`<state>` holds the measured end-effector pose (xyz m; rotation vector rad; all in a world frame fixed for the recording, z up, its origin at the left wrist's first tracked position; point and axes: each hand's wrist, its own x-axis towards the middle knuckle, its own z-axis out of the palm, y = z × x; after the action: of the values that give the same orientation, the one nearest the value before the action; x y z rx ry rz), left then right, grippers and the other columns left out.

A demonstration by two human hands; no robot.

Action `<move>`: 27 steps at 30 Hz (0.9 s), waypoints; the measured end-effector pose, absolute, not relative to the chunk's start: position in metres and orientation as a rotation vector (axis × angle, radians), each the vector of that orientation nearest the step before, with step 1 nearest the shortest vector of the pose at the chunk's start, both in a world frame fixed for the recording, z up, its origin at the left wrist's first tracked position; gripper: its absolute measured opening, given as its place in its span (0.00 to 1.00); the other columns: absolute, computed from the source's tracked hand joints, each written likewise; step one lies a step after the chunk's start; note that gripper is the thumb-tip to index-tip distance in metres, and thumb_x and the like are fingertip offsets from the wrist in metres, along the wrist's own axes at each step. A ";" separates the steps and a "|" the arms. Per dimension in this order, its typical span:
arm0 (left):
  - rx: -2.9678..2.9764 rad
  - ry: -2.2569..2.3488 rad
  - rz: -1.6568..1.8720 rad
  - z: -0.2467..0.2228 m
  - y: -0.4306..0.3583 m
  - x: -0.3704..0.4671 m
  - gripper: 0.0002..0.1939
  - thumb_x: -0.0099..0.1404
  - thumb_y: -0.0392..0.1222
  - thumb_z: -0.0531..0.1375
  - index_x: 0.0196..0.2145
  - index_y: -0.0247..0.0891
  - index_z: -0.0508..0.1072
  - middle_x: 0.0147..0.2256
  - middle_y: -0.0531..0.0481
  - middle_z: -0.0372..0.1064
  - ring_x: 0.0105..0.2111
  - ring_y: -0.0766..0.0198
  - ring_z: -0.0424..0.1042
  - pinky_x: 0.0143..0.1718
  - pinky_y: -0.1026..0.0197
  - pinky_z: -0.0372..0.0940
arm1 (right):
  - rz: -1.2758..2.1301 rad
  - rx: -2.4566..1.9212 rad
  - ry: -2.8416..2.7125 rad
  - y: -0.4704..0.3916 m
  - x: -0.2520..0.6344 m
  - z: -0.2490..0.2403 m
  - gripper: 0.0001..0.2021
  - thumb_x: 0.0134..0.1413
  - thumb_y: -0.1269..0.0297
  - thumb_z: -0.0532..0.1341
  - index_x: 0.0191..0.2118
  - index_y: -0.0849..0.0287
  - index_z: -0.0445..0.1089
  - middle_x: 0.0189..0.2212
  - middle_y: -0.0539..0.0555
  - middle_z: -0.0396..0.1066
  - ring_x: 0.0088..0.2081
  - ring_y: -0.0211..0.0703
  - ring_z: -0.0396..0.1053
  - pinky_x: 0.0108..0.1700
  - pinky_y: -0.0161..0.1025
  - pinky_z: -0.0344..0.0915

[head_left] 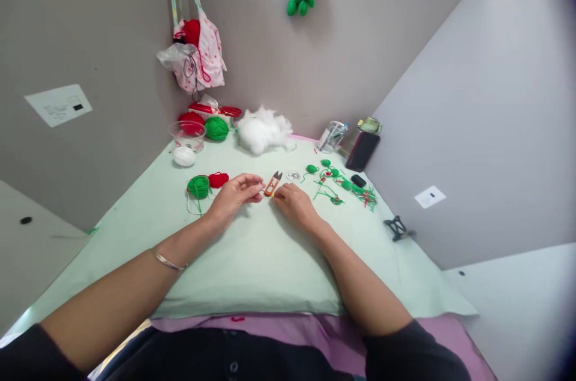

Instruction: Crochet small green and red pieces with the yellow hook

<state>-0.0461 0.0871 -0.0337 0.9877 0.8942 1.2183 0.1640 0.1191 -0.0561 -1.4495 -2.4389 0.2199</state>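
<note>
My left hand [239,194] is closed in a pinch above the cloth; a small pale bit shows at its fingertips, too fine to name. Just right of it lies a pair of orange thread snips [272,185], blades pointing away from me. My right hand [294,204] rests by the handle end of the snips with its fingers curled down. A sliver of yellow shows at those fingertips, and what they hold is hidden. Left of my left hand sit a green yarn ball [198,187] and a small red yarn bundle [218,180].
White stuffing [263,131] lies at the back, near a larger green yarn ball [216,128] and a clear plastic bowl [188,136]. Several green crocheted pieces [345,183] with loose ends spread at right. Behind them stand a clear cup [333,137] and a phone [362,152].
</note>
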 end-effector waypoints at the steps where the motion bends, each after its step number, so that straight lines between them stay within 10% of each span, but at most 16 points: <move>1: 0.993 0.896 1.218 -0.034 0.087 -0.046 0.23 0.51 0.52 0.76 0.39 0.36 0.78 0.37 0.49 0.78 0.31 0.65 0.75 0.42 0.57 0.72 | 0.220 -1.431 -2.452 0.119 0.163 -0.057 0.08 0.65 0.70 0.61 0.46 0.56 0.76 0.42 0.56 0.76 0.47 0.48 0.70 0.51 0.42 0.67; 8: 1.058 0.903 1.223 -0.037 0.090 -0.046 0.22 0.52 0.53 0.75 0.39 0.38 0.79 0.37 0.50 0.78 0.31 0.65 0.75 0.42 0.56 0.72 | 0.138 -1.513 -2.387 0.120 0.165 -0.057 0.25 0.65 0.70 0.59 0.66 0.61 0.63 0.58 0.66 0.70 0.57 0.57 0.66 0.60 0.51 0.64; 27: 1.491 0.906 1.357 -0.050 0.079 -0.040 0.12 0.61 0.44 0.71 0.42 0.42 0.83 0.38 0.50 0.75 0.36 0.61 0.74 0.43 0.56 0.69 | 0.407 -1.453 -2.464 0.102 0.156 -0.042 0.08 0.64 0.72 0.60 0.44 0.58 0.76 0.38 0.55 0.73 0.36 0.41 0.68 0.37 0.36 0.57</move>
<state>-0.0402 0.0790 -0.0496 1.4912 0.9063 1.3566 0.1556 0.1019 -0.0420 -1.4534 -2.4645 0.4073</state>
